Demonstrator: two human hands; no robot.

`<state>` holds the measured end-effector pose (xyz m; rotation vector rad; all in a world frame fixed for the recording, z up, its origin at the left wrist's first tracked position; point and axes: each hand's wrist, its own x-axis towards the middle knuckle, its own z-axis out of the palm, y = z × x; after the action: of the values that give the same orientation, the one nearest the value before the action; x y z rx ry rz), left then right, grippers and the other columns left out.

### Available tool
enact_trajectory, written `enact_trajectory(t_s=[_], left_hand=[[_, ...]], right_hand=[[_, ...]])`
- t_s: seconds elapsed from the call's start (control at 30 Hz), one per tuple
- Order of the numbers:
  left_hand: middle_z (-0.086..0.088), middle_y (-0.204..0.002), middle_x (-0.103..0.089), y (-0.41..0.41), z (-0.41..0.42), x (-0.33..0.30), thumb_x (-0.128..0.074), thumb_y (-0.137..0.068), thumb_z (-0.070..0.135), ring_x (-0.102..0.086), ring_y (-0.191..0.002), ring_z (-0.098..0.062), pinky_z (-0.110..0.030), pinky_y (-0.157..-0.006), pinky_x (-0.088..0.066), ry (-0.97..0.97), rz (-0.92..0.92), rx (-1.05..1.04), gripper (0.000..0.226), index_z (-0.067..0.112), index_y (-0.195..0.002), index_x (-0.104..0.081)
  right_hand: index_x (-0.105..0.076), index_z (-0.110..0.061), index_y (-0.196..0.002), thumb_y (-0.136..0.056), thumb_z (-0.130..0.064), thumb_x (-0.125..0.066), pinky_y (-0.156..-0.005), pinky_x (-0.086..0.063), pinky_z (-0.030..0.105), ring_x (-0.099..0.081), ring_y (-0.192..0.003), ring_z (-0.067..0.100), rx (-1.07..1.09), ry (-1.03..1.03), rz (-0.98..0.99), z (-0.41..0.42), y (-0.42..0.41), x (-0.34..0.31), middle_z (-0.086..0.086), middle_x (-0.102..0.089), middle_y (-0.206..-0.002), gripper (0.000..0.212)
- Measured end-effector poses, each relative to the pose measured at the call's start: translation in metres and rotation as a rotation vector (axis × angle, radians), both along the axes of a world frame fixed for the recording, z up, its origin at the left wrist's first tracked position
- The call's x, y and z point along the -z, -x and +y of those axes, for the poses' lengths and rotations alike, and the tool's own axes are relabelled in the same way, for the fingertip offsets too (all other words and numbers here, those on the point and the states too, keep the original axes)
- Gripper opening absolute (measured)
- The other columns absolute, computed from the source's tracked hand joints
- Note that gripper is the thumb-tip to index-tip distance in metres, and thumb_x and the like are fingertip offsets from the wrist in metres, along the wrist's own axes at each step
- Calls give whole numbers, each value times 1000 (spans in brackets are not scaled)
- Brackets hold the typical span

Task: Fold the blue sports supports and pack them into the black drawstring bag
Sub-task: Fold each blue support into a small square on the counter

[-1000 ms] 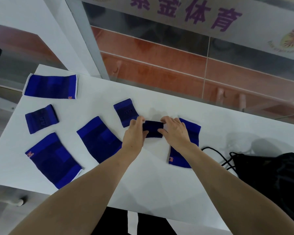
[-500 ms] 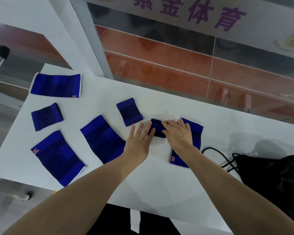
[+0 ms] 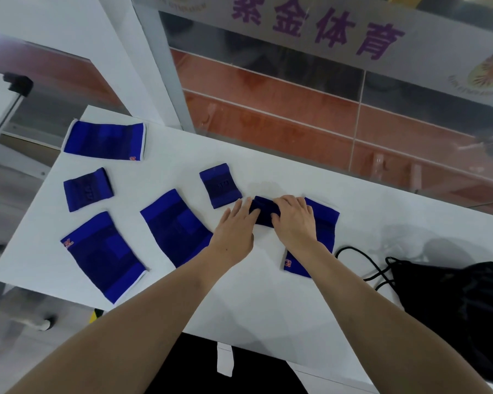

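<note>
So, both hands on small folded blue wrist support (image 3: 264, 211), mid desk (image 3: 268, 294). Left hand (image 3: 235, 228) fingers flat, pressing its left edge. Right hand (image 3: 295, 220) fingers curled, gripping right side. Black drawstring bag (image 3: 461, 305) lies far right.

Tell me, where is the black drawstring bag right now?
In the head view, the black fabric drawstring bag lies at the white table's right end, its cords trailing towards a flat blue support.

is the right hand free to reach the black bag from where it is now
Probably not yet: the right hand grips the small folded support. The black drawstring bag lies on its side, with bare table between.
</note>
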<state>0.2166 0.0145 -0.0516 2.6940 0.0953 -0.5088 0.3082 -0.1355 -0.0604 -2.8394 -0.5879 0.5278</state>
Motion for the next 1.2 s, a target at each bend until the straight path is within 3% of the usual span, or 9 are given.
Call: enact_trajectory(t_s=[0.1,0.2,0.43,0.67,0.83,0.93,1.07,1.2], left_hand=[[-11,-157,-33,4,8,-10,-53,-94,4,-31,-146,-29,-38,-118,-34,55,-118,-133,57,14,-149,-39],[-6,-151,-40,7,27,-11,-54,-94,6,-41,-138,-26,-38,-111,-43,32,-122,-220,57,16,-148,-41],[-3,-151,-40,13,84,-5,-55,-94,13,-41,-137,-26,-39,-108,-39,-112,-78,-258,53,17,-146,-43],[0,-157,-34,15,126,8,-53,-95,16,-29,-144,-27,-39,-114,-32,-125,-35,-198,55,19,-149,-40],[-1,-159,-31,10,134,16,-52,-96,18,-26,-145,-27,-38,-115,-31,-108,-28,-178,54,20,-149,-39],[-2,-158,-33,8,136,18,-52,-96,16,-28,-144,-26,-39,-116,-33,-81,-42,-180,54,19,-149,-40],[0,-154,-41,3,140,9,-54,-97,9,-34,-141,-23,-39,-112,-40,100,-165,-315,52,17,-147,-42],[2,-151,-44,-7,144,0,-53,-100,13,-38,-138,-20,-42,-109,-44,170,-208,-469,46,19,-144,-41]], right_hand=[[-62,-19,-132,-102,-27,-56,-106,-45,39,-52,-126,22,34,-109,-37,7,7,-5,-2,-62,-134,31],[-63,-17,-130,-104,-25,-55,-104,-49,38,-53,-124,22,33,-171,-39,25,9,-9,0,-62,-131,29],[-63,-7,-131,-104,-19,-57,-103,-49,41,-53,-122,28,-8,-208,-6,85,3,-3,9,-62,-129,30],[-58,-7,-129,-106,-34,-55,-105,-46,38,-47,-121,27,72,-86,84,136,-12,10,10,-54,-129,36],[-57,-6,-125,-102,-31,-62,-103,-47,37,-50,-116,26,140,-57,91,148,-12,19,11,-55,-125,34],[-57,-8,-122,-102,-25,-63,-100,-47,38,-52,-113,26,153,-74,65,151,-10,20,10,-57,-122,28],[-60,-12,-102,-102,-14,-56,-86,-46,36,-54,-103,26,91,-102,11,149,-5,16,4,-66,-103,4],[-56,-13,-99,-103,-11,-54,-81,-46,36,-53,-94,22,3,-183,28,138,2,0,-1,-61,-93,5]])
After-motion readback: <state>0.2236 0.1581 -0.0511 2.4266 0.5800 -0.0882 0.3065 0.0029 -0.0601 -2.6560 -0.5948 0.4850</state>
